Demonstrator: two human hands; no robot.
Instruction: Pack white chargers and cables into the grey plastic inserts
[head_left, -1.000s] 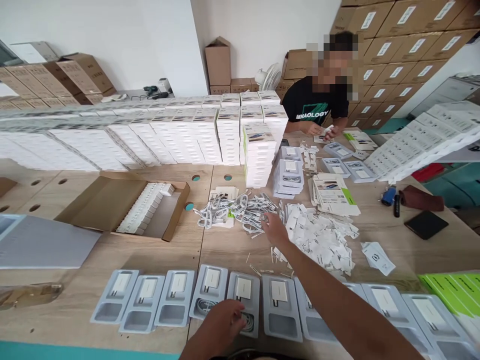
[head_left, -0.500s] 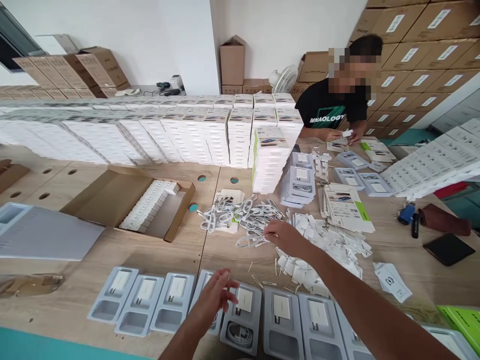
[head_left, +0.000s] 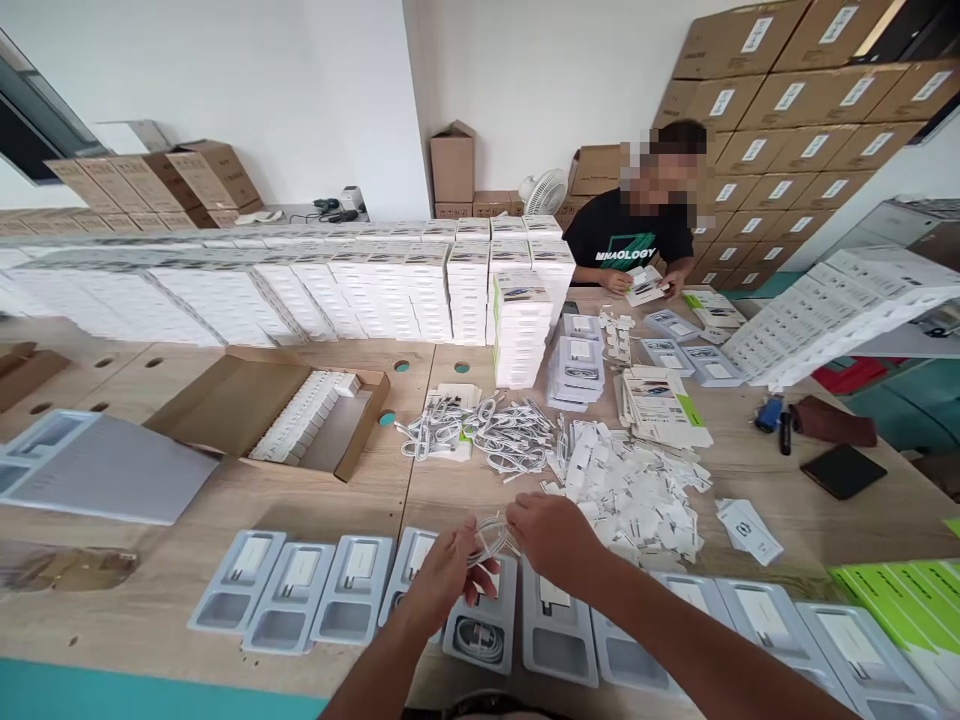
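Observation:
A coiled white cable (head_left: 491, 540) hangs between my hands, just above the row of trays. My right hand (head_left: 553, 535) pinches its right side, while the fingers of my left hand (head_left: 450, 570) close around its left side. Below them lies a grey plastic tray (head_left: 457, 655) with a cable coil in its lower compartment and a white card in the upper one. Beside it, another tray (head_left: 559, 655) has a card above and a bare lower compartment. Farther off is a pile of white cables (head_left: 510, 435), and right of that a heap of small white card pieces (head_left: 637, 490).
White boxes (head_left: 405, 290) form a long stacked wall behind. An open carton (head_left: 349, 455) of white blocks stands left of the cable pile. Across the table a co-worker (head_left: 626, 240) holds a printed card. Stacked trays (head_left: 577, 370) and green-edged boxes (head_left: 892, 610) are at right.
My right hand has come back from the cable pile with a coiled cable, and my left hand has closed on it too. The view has shifted rightward.

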